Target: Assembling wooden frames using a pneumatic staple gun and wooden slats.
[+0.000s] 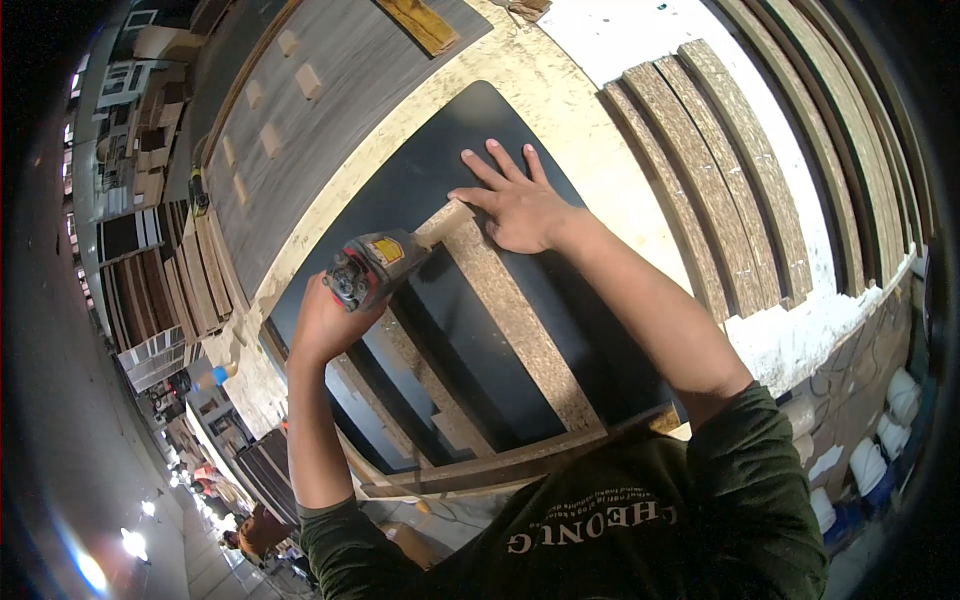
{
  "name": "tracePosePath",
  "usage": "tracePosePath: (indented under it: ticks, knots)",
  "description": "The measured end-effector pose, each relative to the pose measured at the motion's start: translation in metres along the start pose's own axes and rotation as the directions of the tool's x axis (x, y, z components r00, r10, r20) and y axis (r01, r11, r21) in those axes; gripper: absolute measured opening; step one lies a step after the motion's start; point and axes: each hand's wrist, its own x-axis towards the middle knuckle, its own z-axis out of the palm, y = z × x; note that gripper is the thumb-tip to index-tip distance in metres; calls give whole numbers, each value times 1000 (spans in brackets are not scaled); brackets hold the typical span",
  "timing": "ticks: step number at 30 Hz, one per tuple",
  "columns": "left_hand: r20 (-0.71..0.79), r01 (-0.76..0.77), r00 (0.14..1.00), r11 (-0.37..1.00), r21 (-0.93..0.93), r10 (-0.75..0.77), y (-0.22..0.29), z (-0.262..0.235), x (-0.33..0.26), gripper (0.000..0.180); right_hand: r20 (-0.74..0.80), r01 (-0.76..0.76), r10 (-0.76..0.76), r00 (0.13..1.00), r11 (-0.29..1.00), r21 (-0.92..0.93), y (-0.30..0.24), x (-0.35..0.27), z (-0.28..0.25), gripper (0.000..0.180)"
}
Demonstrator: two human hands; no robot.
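Note:
My left hand is wrapped round a black and red nail gun with a yellow label. The tool's nose meets a short particleboard piece at the far end of a long particleboard strip. My right hand lies open beside that joint, fingers spread on a dark panel, its thumb touching the short piece. Two more strips run across the panel to the left, partly behind the gun and my left arm. A cross strip borders the panel's near edge.
Particleboard strips lie side by side on the right, with longer boards beyond. Far left is a grey wood-grain panel bearing several small blocks. White tubs stand low at right. Another person appears at lower left.

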Motion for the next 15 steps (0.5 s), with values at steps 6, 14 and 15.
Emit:
tracePosePath:
  ticks: [6, 14, 15]
  knots:
    - [12, -19, 1000, 999, 41, 19, -3, 2, 2, 31, -76, -22, 22, 997, 1000, 8, -2, 0, 7, 52]
    - [-16, -15, 1000, 999, 34, 16, -4, 1, 0, 26, -150, -23, 24, 988, 1000, 12, -2, 0, 12, 45]
    - [-19, -23, 1000, 999, 33, 24, -5, 0, 0, 26, -150, -23, 25, 988, 1000, 12, -2, 0, 13, 45]
